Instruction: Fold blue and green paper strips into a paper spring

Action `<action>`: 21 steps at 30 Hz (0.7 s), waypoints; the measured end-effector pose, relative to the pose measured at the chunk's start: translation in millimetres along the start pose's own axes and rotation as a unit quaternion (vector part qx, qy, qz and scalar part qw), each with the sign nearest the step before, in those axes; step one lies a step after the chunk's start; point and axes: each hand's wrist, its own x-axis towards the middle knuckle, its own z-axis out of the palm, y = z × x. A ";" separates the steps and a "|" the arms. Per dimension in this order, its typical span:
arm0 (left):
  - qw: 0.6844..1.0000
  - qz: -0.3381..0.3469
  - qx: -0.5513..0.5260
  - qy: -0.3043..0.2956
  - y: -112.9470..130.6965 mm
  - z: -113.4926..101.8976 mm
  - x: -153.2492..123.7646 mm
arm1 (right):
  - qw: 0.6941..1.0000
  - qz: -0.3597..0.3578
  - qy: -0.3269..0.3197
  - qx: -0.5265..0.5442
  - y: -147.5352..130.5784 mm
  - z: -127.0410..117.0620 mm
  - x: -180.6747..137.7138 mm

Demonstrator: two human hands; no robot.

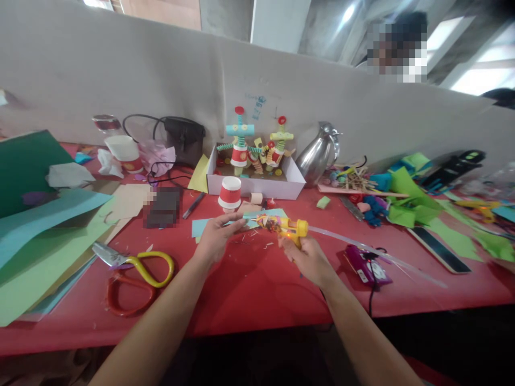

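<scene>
Two clamped grips: right hand [306, 261], glue gun [288, 227]; left hand [216, 237], scrap [242, 217] at nozzle.

A red worktop [249, 289] is carrying scissors [132, 268] and coloured paper sheets [44, 246] at left, a blue paper sheet [201, 226] centrally; a white box [257, 185], paper cup [230, 192] and metal jug [317, 153] are standing behind.

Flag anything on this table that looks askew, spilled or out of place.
Paper scraps lie scattered on the red table around the left hand and the right hand gripping the yellow plastic glue gun; large scissors with yellow and red handles lie splayed near the front edge; a red-and-white paper cup stands upside down.
</scene>
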 end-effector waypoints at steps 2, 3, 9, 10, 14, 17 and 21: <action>1.000 -0.001 -0.001 -0.008 0.4 0.3 -0.3 | 1.000 0.001 -0.002 0.005 0.3 1.2 0.5; 1.000 -0.002 -0.001 -0.010 0.4 0.2 -0.2 | 1.000 -0.002 -0.003 0.006 0.1 1.5 0.7; 1.000 -0.003 -0.001 -0.009 -2.4 -2.1 2.0 | 1.000 -0.009 0.004 -0.011 -3.7 1.5 0.8; 1.000 -0.003 -0.001 -0.010 -2.7 -2.3 2.2 | 1.000 -0.009 0.007 -0.015 -4.3 1.6 0.6; 1.000 -0.005 -0.007 -0.011 -1.9 -2.1 1.5 | 0.998 -0.022 0.023 -0.054 -5.9 3.7 -0.7; 1.000 -0.014 -0.014 -0.010 -0.1 -1.3 0.4 | 0.994 -0.044 0.041 -0.088 -6.3 6.7 -1.9; 0.999 -0.022 -0.029 -0.007 0.6 -0.7 0.1 | 0.991 -0.053 0.047 -0.111 -5.7 9.5 -2.0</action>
